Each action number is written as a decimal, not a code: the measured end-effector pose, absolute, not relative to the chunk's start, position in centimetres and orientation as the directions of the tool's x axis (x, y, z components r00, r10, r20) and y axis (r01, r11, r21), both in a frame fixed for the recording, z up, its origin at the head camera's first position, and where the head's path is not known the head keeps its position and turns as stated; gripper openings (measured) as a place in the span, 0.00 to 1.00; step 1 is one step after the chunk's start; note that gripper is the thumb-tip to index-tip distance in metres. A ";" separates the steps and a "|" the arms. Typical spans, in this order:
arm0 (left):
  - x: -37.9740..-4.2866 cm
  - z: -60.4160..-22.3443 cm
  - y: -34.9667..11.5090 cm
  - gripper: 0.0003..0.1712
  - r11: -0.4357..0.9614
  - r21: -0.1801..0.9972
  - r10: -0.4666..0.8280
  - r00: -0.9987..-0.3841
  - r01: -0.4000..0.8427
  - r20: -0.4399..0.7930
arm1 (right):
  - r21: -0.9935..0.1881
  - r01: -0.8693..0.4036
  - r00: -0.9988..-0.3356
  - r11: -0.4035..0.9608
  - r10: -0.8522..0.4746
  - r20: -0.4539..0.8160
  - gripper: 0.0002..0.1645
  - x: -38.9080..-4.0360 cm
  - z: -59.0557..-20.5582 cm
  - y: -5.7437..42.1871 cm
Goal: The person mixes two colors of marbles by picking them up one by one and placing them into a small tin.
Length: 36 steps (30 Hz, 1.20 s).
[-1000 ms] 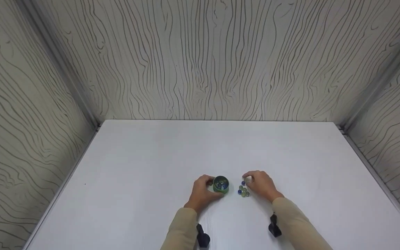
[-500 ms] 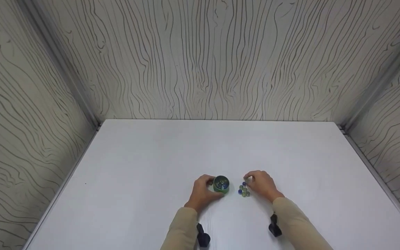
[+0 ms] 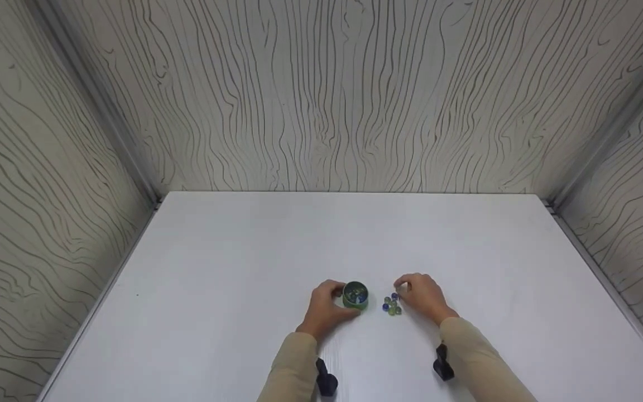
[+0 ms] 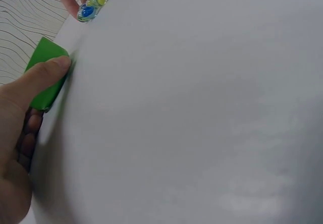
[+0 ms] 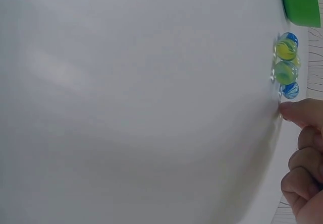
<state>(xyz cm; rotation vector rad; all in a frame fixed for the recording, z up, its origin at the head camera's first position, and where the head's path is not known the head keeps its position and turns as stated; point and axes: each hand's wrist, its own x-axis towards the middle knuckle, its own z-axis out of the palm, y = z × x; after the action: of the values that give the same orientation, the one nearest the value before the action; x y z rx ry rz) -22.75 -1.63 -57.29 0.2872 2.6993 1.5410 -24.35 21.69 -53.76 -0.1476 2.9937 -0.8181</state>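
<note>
Several marbles lie on the right of the cup, which the left hand grasps, and just left of the right hand, which is the nearer one, curled beside them, though whether it pinches one I cannot tell.

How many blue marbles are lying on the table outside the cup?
2: one blue marble lies by the right hand; the other blue marble lies nearer the green cup. The hand may hide more.
</note>
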 end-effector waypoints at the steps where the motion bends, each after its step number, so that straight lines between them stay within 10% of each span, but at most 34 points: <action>1: -22.8 -57.3 -1.6 0.32 0.495 0.856 0.170 -0.983 0.148 0.071 | -0.509 -0.079 -0.995 0.857 -0.098 -0.009 0.09 -24.4 -53.8 21.7; 36: -22.7 -57.1 -1.8 0.31 0.484 0.865 0.176 -0.983 0.132 0.052 | -0.508 -0.063 -0.997 0.859 -0.080 -0.011 0.10 -24.1 -53.2 22.0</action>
<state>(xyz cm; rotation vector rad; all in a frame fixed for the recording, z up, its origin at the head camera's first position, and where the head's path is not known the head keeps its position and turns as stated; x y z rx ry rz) -22.73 -1.81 -57.14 0.2773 2.6683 1.5503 -24.14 21.96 -53.25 -0.1158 2.9984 -0.8175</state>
